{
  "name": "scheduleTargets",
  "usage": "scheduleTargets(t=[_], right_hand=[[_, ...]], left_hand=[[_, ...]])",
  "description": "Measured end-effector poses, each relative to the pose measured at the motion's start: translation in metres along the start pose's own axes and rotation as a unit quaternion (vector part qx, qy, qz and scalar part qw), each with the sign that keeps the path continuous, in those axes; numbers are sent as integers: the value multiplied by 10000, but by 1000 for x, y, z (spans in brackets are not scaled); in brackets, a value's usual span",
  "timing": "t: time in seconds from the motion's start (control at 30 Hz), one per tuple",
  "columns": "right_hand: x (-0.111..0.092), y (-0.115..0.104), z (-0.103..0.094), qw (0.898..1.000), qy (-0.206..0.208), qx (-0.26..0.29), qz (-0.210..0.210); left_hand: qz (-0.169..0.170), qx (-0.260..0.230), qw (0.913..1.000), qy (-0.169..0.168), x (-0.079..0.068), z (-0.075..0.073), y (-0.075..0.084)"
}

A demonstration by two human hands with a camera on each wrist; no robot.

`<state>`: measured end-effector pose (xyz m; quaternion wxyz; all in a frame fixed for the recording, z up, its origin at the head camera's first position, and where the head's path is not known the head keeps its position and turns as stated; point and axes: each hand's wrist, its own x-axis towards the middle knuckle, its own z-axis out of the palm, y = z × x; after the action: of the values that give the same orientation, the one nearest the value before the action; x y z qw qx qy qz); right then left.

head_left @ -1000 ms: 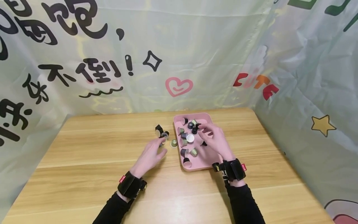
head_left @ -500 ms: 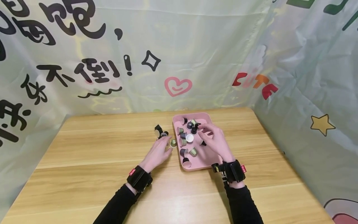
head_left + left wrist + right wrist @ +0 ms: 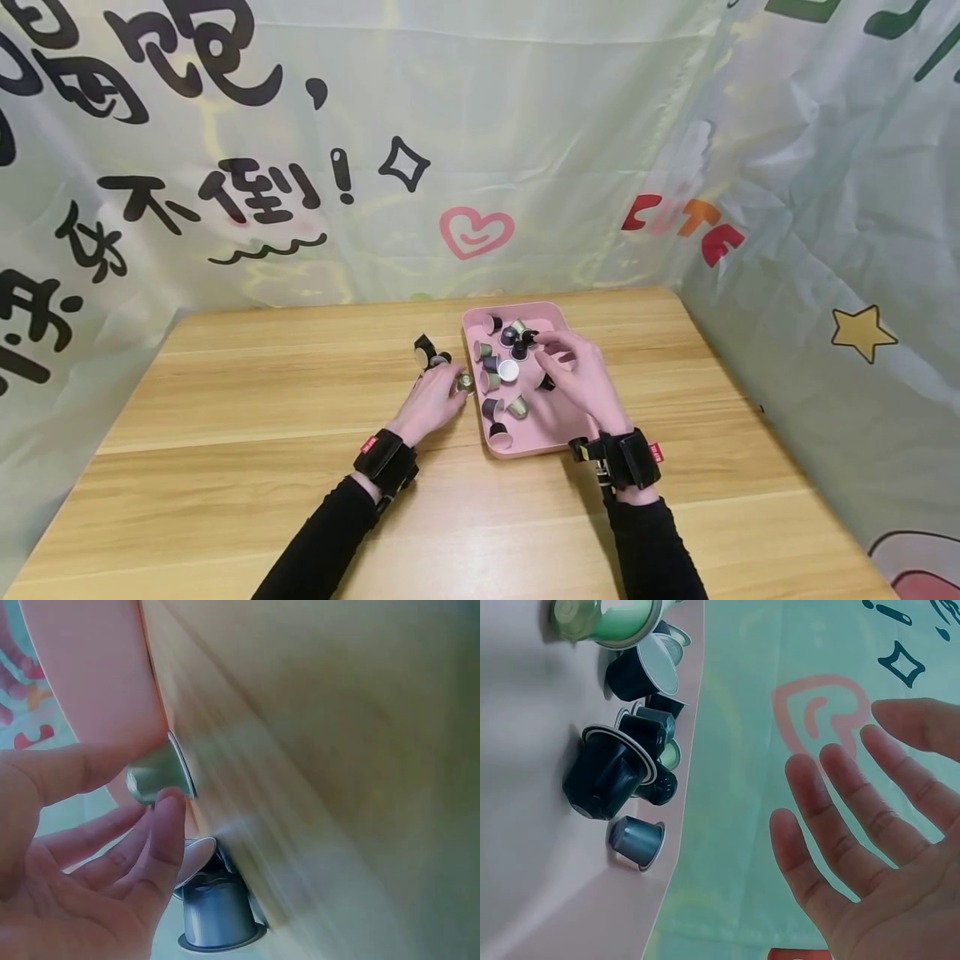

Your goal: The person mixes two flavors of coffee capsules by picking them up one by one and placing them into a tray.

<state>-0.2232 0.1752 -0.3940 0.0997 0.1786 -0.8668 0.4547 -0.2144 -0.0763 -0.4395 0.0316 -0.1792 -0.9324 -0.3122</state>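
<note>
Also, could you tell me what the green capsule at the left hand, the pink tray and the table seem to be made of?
Green capsule: probably thin metal, perhaps aluminium; its side has a metallic sheen with bright highlights.
Pink tray: likely moulded plastic, smooth and fairly matte, with uniform colour and rounded corners.
Table: satin wood or wood-look laminate; grain shows, but that cannot settle which.
</note>
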Motion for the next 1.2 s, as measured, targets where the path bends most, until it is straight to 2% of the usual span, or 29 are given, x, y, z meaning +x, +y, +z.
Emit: scheduleTargets(t=[0.3, 0.47, 0.57, 0.87, 1.0, 1.1, 1.2], right_hand=[[0, 0, -1, 9999, 31, 63, 149], [-1, -1, -2, 9999, 44, 64, 148], [0, -1, -3, 9998, 48, 59, 165], [-1, 3, -6, 9998, 137, -23, 134], [0, 5, -7, 9997, 160, 35, 187], [0, 6, -7, 9995, 191, 101, 237], [-1, 6, -8, 9993, 230, 110, 272]], left_hand=[[-242, 191, 9992, -251, 3, 1, 0], [-127, 244, 9994, -195, 1, 1, -1], [-121, 112, 9998, -110, -3, -1, -2], [-797, -747, 9940, -63, -13, -9, -1], [-1124, -1698, 9784, -356, -16, -12, -2], [-1147, -2201, 9676, -469, -17, -14, -2], [-919, -2403, 9656, -372, -18, -17, -2]])
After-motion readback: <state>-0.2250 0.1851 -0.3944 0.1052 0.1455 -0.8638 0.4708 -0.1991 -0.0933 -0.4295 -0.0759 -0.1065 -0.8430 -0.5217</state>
